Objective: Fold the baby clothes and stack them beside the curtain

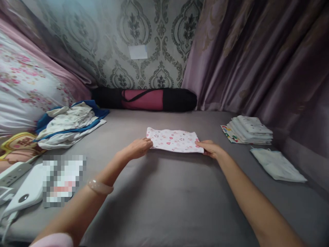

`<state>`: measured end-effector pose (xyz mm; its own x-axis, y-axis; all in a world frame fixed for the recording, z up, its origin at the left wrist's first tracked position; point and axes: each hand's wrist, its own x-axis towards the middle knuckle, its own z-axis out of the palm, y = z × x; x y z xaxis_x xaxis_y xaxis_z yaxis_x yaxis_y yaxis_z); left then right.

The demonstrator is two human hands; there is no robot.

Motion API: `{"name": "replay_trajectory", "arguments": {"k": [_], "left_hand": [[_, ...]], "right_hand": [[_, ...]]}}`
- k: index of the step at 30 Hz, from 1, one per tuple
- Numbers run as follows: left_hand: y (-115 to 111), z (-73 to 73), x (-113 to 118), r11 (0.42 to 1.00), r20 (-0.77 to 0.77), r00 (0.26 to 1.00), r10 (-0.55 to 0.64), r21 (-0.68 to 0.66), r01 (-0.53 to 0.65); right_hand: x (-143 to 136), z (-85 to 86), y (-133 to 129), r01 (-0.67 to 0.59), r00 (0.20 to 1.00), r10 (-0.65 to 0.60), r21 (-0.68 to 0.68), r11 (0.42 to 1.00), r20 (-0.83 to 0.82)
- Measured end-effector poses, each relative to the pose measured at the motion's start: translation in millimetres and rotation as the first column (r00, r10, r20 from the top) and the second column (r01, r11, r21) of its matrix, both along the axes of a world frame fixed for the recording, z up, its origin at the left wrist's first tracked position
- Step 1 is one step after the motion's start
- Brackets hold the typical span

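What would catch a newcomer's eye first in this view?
Probably the white cloth with pink and red prints, near the middle of the view, gripped at one end by the left hand and at the other by the right hand. Next, the long black-and-maroon bag along the foot of the patterned wall, then the rumpled blue and white clothes on the left.

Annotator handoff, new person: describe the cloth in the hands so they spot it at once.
Find the gray sheet in front of the long black and maroon bag. Around its middle, the left hand and right hand hold opposite ends of a flat white cloth. Its pink-and-red print sets it apart from the folded stack at right.
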<state>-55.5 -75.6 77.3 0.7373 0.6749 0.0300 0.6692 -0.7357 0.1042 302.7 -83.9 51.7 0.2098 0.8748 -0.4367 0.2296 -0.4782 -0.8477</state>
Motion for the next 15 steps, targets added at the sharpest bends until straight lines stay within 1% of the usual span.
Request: {"name": "replay_trajectory", "arguments": {"k": [2,3,5,7,9,12,13,15], "left_hand": [[-16,7.0,0,0.995,0.035,0.999,-0.034,-0.097,0.038],[-23,9.5,0,0.988,0.049,0.998,-0.045,-0.145,0.052],[-31,12.2,4,0.972,0.067,0.996,-0.059,-0.224,0.072],[-33,10.8,14,0.968,0.1,0.994,-0.048,-0.24,0.071],[-29,4.8,29,0.985,0.16,0.987,-0.002,-0.172,0.03],[-17,-11.1,58,0.998,0.275,0.96,0.059,-0.042,-0.05],[-12,-17.1,67,0.998,0.287,0.956,0.059,-0.031,-0.053],[-3,-28.0,81,0.997,0.264,0.963,0.06,-0.068,-0.043]], "right_hand": [[10,-1.1,-17,-0.04,0.992,0.03,-0.078,0.996,-0.126],[15,-1.7,-25,-0.065,0.987,0.05,-0.098,0.993,-0.156],[21,-2.5,-37,-0.114,0.986,0.1,-0.099,0.989,-0.136],[24,-2.4,-44,-0.138,0.983,0.126,-0.081,0.987,-0.131],[22,-1.7,-46,-0.124,0.981,0.112,-0.069,0.99,-0.156],[15,-0.8,-43,-0.054,0.982,0.038,-0.082,0.995,-0.186],[13,-0.7,-42,-0.024,0.982,0.006,-0.091,0.996,-0.191],[9,-0.9,-40,0.018,0.975,-0.041,-0.105,0.994,-0.22]]}}
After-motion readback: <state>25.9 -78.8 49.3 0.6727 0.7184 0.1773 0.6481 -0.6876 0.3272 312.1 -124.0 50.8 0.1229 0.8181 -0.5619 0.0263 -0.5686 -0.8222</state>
